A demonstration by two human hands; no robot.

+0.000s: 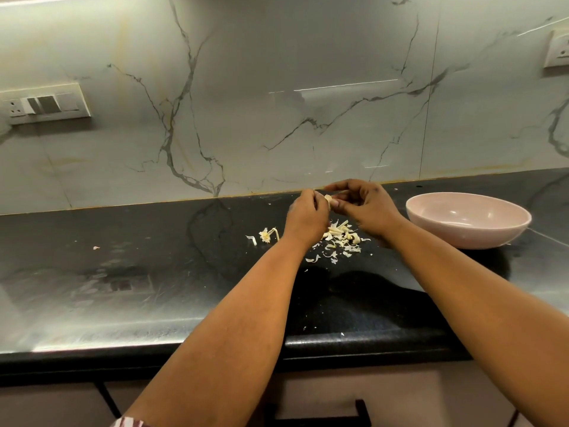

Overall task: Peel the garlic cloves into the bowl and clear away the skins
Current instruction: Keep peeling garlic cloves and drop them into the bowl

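Both hands are raised over the black counter (154, 272) near the back wall. A small pale garlic clove (328, 198) sits between them. My left hand (304, 217) pinches it from the left and my right hand (363, 208) pinches it from the right with curled fingers. Below the hands lies a heap of garlic cloves and skins (338, 238). A dried garlic stem with its root (267, 235) lies just left of the heap. The pink bowl (468, 221) stands to the right; what I can see of its inside is bare.
A marble backsplash rises behind the counter, with a switch plate (46, 103) at the left and a socket (557, 47) at the upper right. Small skin scraps (96, 248) lie scattered on the counter. The counter's front edge runs below my forearms.
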